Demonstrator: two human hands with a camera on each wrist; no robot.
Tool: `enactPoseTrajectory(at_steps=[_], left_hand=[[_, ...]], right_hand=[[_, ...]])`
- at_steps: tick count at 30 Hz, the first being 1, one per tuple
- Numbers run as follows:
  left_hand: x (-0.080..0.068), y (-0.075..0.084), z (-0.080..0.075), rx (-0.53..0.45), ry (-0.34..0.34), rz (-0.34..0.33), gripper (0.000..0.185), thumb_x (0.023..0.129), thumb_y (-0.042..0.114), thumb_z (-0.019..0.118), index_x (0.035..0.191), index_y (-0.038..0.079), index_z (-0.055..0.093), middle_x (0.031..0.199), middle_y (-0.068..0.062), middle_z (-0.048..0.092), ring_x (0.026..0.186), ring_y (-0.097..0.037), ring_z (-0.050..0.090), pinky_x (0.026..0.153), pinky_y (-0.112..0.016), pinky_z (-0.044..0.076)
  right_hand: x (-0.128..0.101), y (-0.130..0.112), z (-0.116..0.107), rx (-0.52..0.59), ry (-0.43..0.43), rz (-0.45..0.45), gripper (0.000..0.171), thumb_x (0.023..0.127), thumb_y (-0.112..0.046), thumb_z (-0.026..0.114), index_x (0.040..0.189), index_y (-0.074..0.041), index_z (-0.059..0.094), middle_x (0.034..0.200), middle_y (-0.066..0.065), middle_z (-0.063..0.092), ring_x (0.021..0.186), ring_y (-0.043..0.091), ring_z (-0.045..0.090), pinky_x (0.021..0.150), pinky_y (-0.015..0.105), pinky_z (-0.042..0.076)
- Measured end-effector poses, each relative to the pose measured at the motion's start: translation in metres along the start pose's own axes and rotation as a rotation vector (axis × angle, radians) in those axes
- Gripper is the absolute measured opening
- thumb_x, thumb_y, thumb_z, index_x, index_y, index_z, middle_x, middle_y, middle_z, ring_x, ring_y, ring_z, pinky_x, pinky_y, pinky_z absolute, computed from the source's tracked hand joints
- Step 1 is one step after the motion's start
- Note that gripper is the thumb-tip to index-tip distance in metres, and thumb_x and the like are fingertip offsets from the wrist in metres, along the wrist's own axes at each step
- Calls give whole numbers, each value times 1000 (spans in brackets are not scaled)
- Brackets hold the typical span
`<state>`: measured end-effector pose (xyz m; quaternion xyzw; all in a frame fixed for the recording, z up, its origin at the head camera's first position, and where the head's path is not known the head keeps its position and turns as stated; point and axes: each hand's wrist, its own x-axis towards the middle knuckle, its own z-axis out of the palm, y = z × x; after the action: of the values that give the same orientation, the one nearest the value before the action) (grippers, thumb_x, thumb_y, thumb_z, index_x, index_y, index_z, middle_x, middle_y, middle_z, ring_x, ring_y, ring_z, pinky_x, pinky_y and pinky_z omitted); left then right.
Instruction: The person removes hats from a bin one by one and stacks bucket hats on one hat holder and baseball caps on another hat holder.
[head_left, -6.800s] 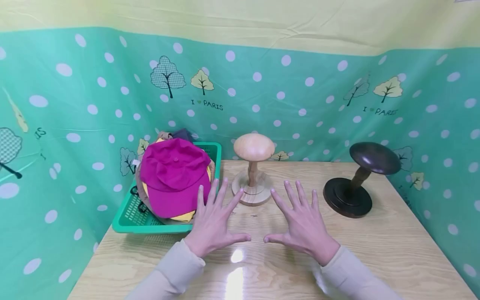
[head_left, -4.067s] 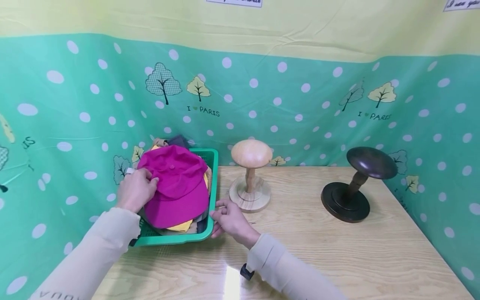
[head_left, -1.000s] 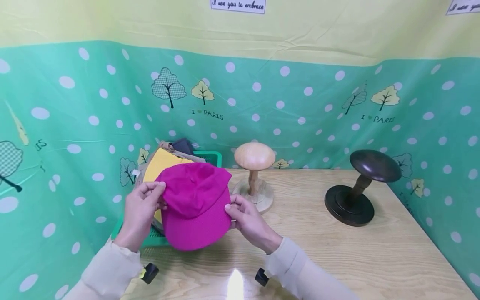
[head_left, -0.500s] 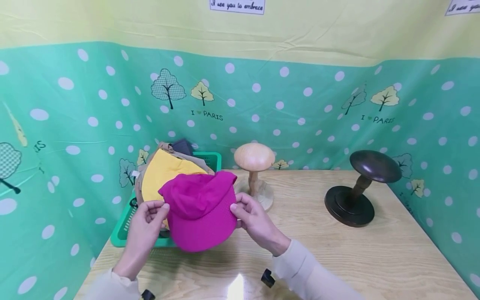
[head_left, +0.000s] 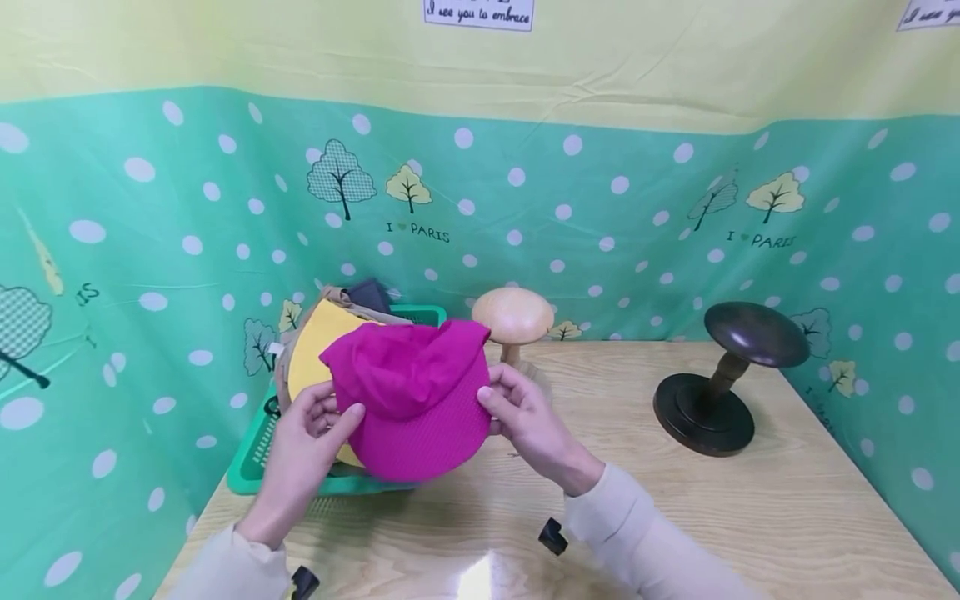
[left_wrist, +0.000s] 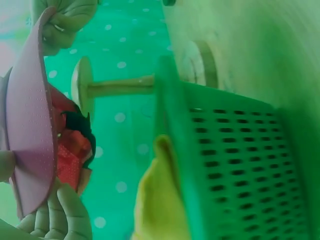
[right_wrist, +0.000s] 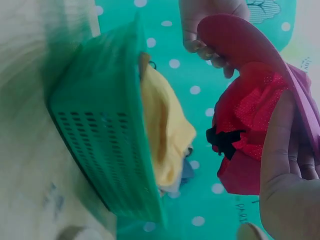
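Note:
A magenta baseball cap (head_left: 420,425) is held up in front of the basket, its brim toward me. My left hand (head_left: 303,446) pinches the left edge of the cap near the brim, with the thumb on top. On the other side my right hand (head_left: 536,425) pinches the brim's right edge. The right wrist view shows the cap's underside with a dark strap piece (right_wrist: 227,142) at its inner side. Behind the cap, a yellow hat (head_left: 322,333) lies on the pile in the green basket (head_left: 247,467). The cap partly hides both.
A pale wooden hat stand (head_left: 513,315) stands behind the cap, its base mostly hidden. Farther right is a dark hat stand (head_left: 756,335) with a round black base. Both stand on the wooden table (head_left: 675,517), before a green dotted curtain (head_left: 585,175).
Both hands first hovered spread, then reached to the basket and lifted the magenta cap off the pile. In the last second the cap has moved slightly right and the yellow hat is uncovered.

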<state>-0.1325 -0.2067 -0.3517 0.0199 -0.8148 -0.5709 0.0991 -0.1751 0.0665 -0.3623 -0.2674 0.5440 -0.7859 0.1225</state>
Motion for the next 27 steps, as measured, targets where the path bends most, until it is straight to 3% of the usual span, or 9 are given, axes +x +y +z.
enactPoseTrajectory(at_steps=[5, 14, 19, 27], left_hand=[[12, 16, 10, -49, 10, 82, 51, 90, 29, 67, 131, 6, 46, 110, -10, 56, 89, -15, 57, 76, -17, 49], [44, 43, 43, -110, 21, 223, 48, 90, 26, 68, 129, 7, 49, 104, -10, 57, 90, -21, 55, 74, -20, 48], [60, 50, 63, -127, 22, 262, 48, 88, 28, 70, 130, 11, 51, 104, -9, 57, 89, -20, 56, 74, -23, 50], [79, 51, 91, -97, 15, 283, 53, 88, 26, 70, 137, 19, 51, 105, -9, 56, 89, -21, 56, 76, -30, 52]], right_hand=[[4, -20, -10, -32, 41, -15, 11, 100, -11, 48, 110, -7, 53, 88, 3, 60, 75, 12, 61, 67, 27, 55], [10, -45, -37, -37, 119, -111, 9, 100, -8, 48, 104, -12, 55, 87, 0, 60, 77, 11, 60, 65, 24, 53], [14, -50, -55, -57, 171, -133, 11, 101, -9, 47, 104, -12, 56, 90, 1, 62, 78, 11, 61, 66, 26, 53], [14, -47, -79, -87, 248, -99, 10, 101, -10, 47, 107, -11, 55, 93, 1, 63, 81, 13, 61, 69, 28, 53]])
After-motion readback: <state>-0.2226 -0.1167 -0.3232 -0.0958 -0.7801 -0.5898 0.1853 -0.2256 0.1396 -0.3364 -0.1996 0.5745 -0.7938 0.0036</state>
